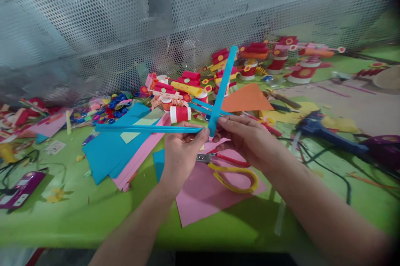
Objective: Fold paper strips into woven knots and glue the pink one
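In the head view, the left hand (179, 153) is closing thumb and fingers on the long blue strip (140, 129), which is stretching out leftward from the grip. The right hand (246, 132) is pinching the upright blue strip (226, 82) near its lower end, with most of its length rising above the fingers. Both strips are converging between the hands, above the pink sheet (200, 199) lying on the green surface (125, 224).

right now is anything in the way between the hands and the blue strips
Nothing visible: the left hand and right hand both grip the blue strips directly. The pink paper lies below them, not in between.
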Demonstrator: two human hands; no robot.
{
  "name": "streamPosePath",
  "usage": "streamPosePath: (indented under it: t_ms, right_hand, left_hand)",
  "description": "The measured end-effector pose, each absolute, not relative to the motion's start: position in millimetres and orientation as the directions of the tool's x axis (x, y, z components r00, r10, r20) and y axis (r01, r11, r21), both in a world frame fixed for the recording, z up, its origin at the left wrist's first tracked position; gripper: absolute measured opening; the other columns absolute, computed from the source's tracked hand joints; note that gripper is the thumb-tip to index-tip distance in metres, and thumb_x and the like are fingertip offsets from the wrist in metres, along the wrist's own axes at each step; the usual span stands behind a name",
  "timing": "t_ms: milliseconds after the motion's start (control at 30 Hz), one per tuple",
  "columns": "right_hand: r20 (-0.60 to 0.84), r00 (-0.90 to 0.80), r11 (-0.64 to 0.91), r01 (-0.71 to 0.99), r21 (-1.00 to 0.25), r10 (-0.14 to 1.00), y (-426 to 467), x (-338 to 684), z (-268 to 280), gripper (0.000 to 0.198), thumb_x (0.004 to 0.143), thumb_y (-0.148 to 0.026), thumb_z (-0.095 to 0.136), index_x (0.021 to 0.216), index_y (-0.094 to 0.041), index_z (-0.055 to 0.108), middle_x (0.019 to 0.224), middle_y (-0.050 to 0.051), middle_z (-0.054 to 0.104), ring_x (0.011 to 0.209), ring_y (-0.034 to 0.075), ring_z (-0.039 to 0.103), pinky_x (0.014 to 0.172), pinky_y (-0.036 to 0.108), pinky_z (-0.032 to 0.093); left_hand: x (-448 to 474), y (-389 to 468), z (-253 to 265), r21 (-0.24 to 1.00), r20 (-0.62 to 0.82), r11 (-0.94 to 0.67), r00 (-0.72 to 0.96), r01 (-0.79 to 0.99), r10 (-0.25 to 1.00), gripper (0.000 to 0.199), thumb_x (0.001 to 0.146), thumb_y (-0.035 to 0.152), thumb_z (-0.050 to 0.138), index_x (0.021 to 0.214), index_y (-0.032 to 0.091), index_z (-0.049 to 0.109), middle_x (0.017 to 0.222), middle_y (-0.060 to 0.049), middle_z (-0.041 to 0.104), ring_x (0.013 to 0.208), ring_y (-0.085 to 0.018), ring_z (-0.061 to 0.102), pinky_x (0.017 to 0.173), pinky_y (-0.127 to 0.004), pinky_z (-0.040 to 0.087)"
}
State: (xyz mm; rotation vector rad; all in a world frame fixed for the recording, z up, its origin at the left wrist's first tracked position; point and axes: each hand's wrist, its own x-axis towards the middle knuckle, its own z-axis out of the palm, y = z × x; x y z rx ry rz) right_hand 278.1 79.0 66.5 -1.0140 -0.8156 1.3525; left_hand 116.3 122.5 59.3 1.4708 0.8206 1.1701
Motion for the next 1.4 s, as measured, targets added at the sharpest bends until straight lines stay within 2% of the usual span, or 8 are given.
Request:
streamPosePath:
  t_ms: [67,200,267,467,567,867,1100,1400]
  right_hand:
    - [-0.087,0.066,-0.058,-0.364,-0.930,0.994,78.7,278.8,66.0,0.023,0.077,-0.040,0.083,0.076,-0.019,0.074,0.072,0.003,0.070,0.065,0.014,0.065,0.060,0.026,0.059]
    - [-0.080,0.097,-0.047,-0.301,-0.952,0.992,78.5,277.9,66.0,0.028,0.060,-0.030,0.093,0.079,-0.018,0.076,0.073,0.002,0.072,0.067,0.013,0.067,0.061,0.024,0.058]
    - [-0.079,0.119,-0.041,-0.292,-0.956,0.990,78.9,276.9,66.4,0.028,0.058,-0.028,0.094,0.078,-0.018,0.076,0.072,0.001,0.073,0.065,0.013,0.067,0.059,0.023,0.057]
    - [-0.114,0.166,-0.059,-0.306,-0.950,0.979,80.2,276.8,67.6,0.026,0.055,-0.027,0.094,0.072,-0.020,0.076,0.069,0.001,0.072,0.062,0.013,0.066,0.061,0.024,0.058]
    - [-0.113,0.174,-0.055,-0.309,-0.949,0.978,80.5,277.7,67.1,0.025,0.056,-0.027,0.094,0.072,-0.021,0.076,0.069,0.000,0.073,0.062,0.013,0.067,0.062,0.026,0.058]
    - [-0.102,0.174,-0.048,-0.293,-0.955,0.979,81.0,277.4,66.4,0.024,0.056,-0.026,0.094,0.073,-0.021,0.077,0.071,0.002,0.074,0.061,0.013,0.067,0.061,0.026,0.059]
    - [-0.096,0.170,-0.039,-0.309,-0.950,0.981,80.6,276.4,67.4,0.023,0.055,-0.025,0.094,0.071,-0.021,0.077,0.071,0.001,0.074,0.061,0.013,0.067,0.060,0.025,0.059]
    - [-0.117,0.165,-0.055,-0.337,-0.940,0.979,80.6,275.4,68.4,0.024,0.055,-0.026,0.094,0.071,-0.020,0.077,0.070,0.001,0.075,0.061,0.013,0.068,0.060,0.024,0.058]
  left_hand:
    - [116.0,122.4,60.2,0.971,0.237,-0.222,0.292,-0.083,0.927,0.013,0.080,0.032,0.078,0.080,0.019,0.074,0.078,-0.003,0.074,0.076,-0.017,0.069,0.072,-0.029,0.055]
    - [116.2,121.5,61.8,0.980,0.196,-0.178,0.280,-0.088,0.940,0.018,0.077,0.034,0.080,0.079,0.018,0.073,0.071,-0.002,0.072,0.071,-0.016,0.068,0.068,-0.028,0.056]
    - [116.7,121.6,61.8,0.982,0.174,-0.144,0.286,-0.123,0.942,0.019,0.076,0.034,0.082,0.078,0.018,0.072,0.070,-0.001,0.071,0.070,-0.016,0.069,0.068,-0.028,0.057]
    - [117.1,126.7,61.2,0.919,-0.055,0.218,0.440,-0.328,0.896,0.025,0.072,0.037,0.084,0.086,0.019,0.074,0.080,-0.002,0.074,0.069,-0.013,0.069,0.077,-0.030,0.061]
    - [116.1,128.8,63.2,0.889,-0.108,0.291,0.455,-0.355,0.884,0.028,0.073,0.042,0.082,0.081,0.017,0.073,0.074,-0.003,0.070,0.069,-0.015,0.069,0.075,-0.031,0.061]
    - [116.0,124.6,66.2,0.967,-0.052,0.151,0.423,-0.205,0.905,0.027,0.077,0.039,0.078,0.068,0.015,0.068,0.065,0.000,0.061,0.060,-0.011,0.058,0.066,-0.027,0.056]
    - [115.9,122.9,65.4,0.981,-0.020,0.097,0.405,-0.168,0.914,0.024,0.076,0.038,0.079,0.069,0.016,0.071,0.067,-0.002,0.067,0.060,-0.011,0.062,0.067,-0.027,0.056]
    - [116.7,122.7,67.0,0.977,-0.028,0.105,0.374,-0.187,0.927,0.021,0.074,0.035,0.081,0.071,0.015,0.074,0.066,-0.003,0.069,0.061,-0.012,0.064,0.070,-0.029,0.059]
